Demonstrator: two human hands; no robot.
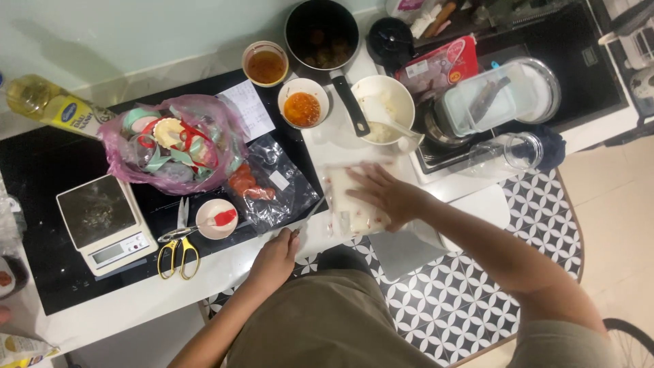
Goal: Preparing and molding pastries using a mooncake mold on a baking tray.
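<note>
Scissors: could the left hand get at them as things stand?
Probably yes: the scissors lie uncovered on the counter beside the left hand, nothing between them, though its fingers seem to hold a knife.

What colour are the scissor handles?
Yellow scissors handles, seen best in the head view.

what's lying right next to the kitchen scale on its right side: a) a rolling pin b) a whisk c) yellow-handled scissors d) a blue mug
c, the yellow-handled scissors lie on the counter just right of the white kitchen scale, below a small dish holding a red brush.
</note>
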